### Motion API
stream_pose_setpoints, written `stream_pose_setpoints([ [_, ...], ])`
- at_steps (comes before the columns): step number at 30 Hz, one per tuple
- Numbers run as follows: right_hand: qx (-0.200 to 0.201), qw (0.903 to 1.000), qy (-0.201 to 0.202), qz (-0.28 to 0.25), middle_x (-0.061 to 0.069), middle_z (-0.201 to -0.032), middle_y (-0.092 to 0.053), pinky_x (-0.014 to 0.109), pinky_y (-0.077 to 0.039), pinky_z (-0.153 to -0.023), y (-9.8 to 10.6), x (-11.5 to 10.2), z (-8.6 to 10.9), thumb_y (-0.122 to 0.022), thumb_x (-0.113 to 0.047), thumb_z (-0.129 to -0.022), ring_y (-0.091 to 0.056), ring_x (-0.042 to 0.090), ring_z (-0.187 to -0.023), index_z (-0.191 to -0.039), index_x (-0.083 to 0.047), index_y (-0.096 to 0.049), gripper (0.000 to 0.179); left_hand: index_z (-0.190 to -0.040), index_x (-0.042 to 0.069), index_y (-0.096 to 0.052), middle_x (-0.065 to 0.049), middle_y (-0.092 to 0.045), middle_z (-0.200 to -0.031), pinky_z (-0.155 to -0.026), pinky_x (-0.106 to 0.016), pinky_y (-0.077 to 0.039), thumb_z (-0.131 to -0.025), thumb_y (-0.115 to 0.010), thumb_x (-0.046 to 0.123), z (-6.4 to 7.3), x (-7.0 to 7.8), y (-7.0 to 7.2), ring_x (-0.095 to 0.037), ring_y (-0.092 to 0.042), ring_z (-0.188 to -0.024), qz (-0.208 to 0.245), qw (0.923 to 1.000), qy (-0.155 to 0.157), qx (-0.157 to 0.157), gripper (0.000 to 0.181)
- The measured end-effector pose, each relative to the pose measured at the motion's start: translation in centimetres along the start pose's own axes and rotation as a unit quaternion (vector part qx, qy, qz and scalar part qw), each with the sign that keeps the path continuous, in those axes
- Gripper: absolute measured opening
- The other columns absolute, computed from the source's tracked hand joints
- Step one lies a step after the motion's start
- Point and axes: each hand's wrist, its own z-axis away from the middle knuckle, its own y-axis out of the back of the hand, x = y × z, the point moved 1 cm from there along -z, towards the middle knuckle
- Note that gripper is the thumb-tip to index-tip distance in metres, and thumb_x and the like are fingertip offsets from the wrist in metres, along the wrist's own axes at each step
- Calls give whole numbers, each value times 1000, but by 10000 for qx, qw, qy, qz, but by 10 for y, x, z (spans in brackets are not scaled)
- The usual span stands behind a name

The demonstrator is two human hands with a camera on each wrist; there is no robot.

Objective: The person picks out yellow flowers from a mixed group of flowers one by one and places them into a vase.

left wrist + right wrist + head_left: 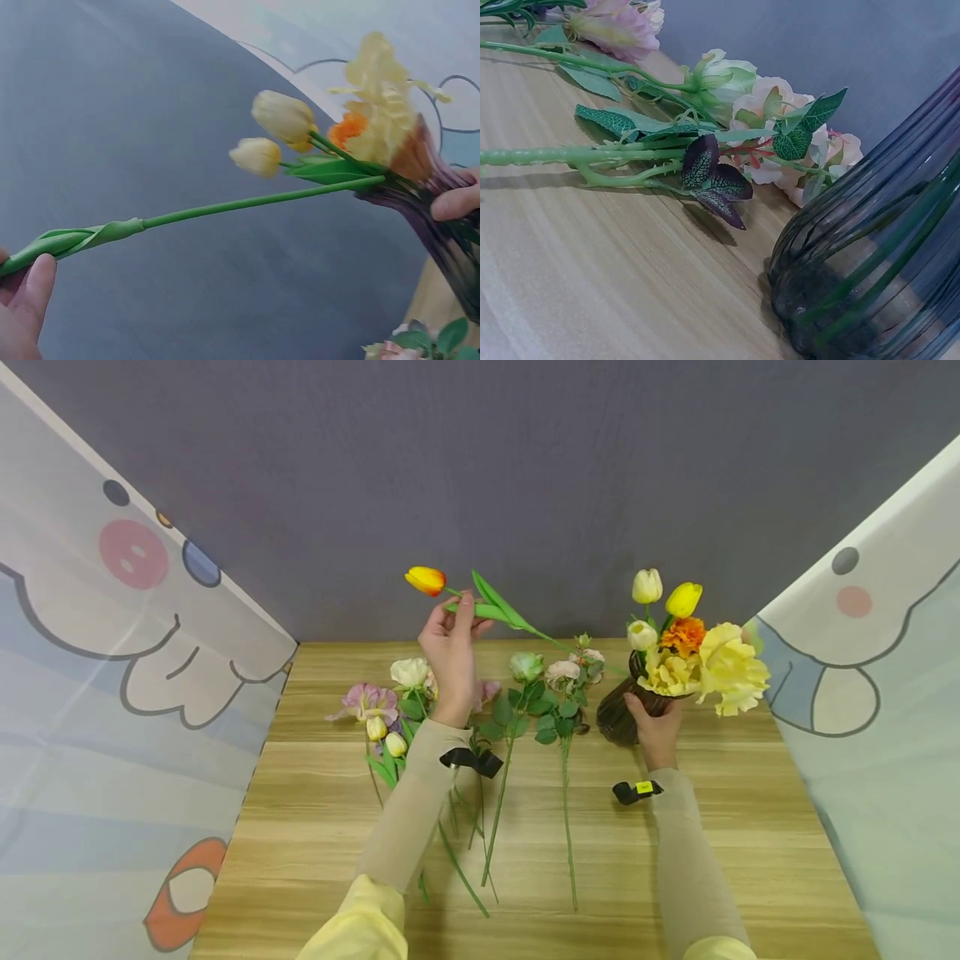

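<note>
My left hand (452, 652) pinches an orange-yellow tulip (426, 581) by its leafy stem, raised above the table. In the left wrist view its green stem (262, 199) runs across to the mouth of a ribbed dark glass vase (427, 202). The vase tilts to the right, gripped near its rim by my right hand (656, 731). White tulips (647, 587), a yellow tulip (684, 600), an orange bloom (683, 636) and large pale-yellow flowers (733, 668) stand in it. Through the glass in the right wrist view, several stems show.
On the wooden table (720, 827) lie a pale green rose (527, 667), pink roses (562, 673), white tulips (395, 744), a white rose (410, 672) and a purple flower (367, 702). A grey wall (480, 485) rises behind; printed curtains (75, 710) hang at both sides.
</note>
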Motion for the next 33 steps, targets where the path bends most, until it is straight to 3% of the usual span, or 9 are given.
stream_pose_setpoints([
  [5,-25,10000,-31,90,-8,-124,-64,19,-46,-101,-2,-10,3,-75,1,-88,-59,10,-117,-139,-11,-58,56,-104,1,-68,-21,-71,-100,-75,-29,-63,-105,-63,11,-5,11,-4,-14,-73,-75,119,9998,-152,68,11],
  [7,-58,10000,2,34,-8,-123,-65,19,-46,-101,-4,-17,6,-75,1,-88,-59,9,-117,-139,-10,-58,55,-104,1,-68,-27,-69,-102,-75,-29,-63,-105,-62,10,-6,12,-6,-14,-73,-75,142,9997,-179,69,11],
  [10,-60,10000,47,-14,-8,-122,-65,17,-46,-99,-6,-22,8,-77,0,-87,-59,8,-116,-137,-10,-58,55,-107,-3,-69,-28,-68,-104,-76,-30,-63,-104,-62,8,-4,9,-10,-14,-73,-76,109,9998,-193,23,13],
  [17,1,10000,31,-45,-6,-125,-63,19,-45,-102,0,-5,2,-75,3,-88,-57,11,-119,-140,-12,-56,57,-111,-13,-66,-32,-69,-113,-76,-37,-64,-104,-61,4,8,-9,-25,-10,-72,-77,-579,9953,-466,-626,19],
  [22,9,9999,94,-42,-4,-128,-63,19,-44,-103,-1,-3,1,-76,2,-88,-57,13,-121,-141,-12,-56,58,-112,-14,-68,-28,-71,-112,-74,-41,-64,-103,-63,5,16,-16,-37,-25,-73,-77,-1221,9796,-953,-1278,21],
  [27,16,9999,77,-148,-5,-121,-65,20,-46,-101,-3,-7,2,-74,4,-88,-59,12,-116,-136,-13,-59,53,-111,-12,-71,-26,-73,-107,-71,-30,-62,-102,-65,5,22,-23,-47,-36,-72,-76,-1840,9546,-1354,-1910,20],
  [30,2,9999,57,-145,-7,-117,-65,20,-47,-97,-5,-14,5,-74,5,-88,-60,11,-111,-132,-15,-61,50,-111,-9,-73,-23,-74,-104,-74,-24,-61,-101,-67,7,26,-30,-52,-33,-74,-80,-2231,9414,-1264,-2191,19],
  [33,-8,9999,55,-120,-8,-113,-66,20,-48,-94,-8,-23,8,-74,4,-88,-61,10,-107,-128,-16,-62,46,-111,-6,-74,-20,-74,-106,-77,-20,-60,-101,-68,10,32,-38,-57,-28,-76,-89,-2515,9317,-909,-2458,19],
])
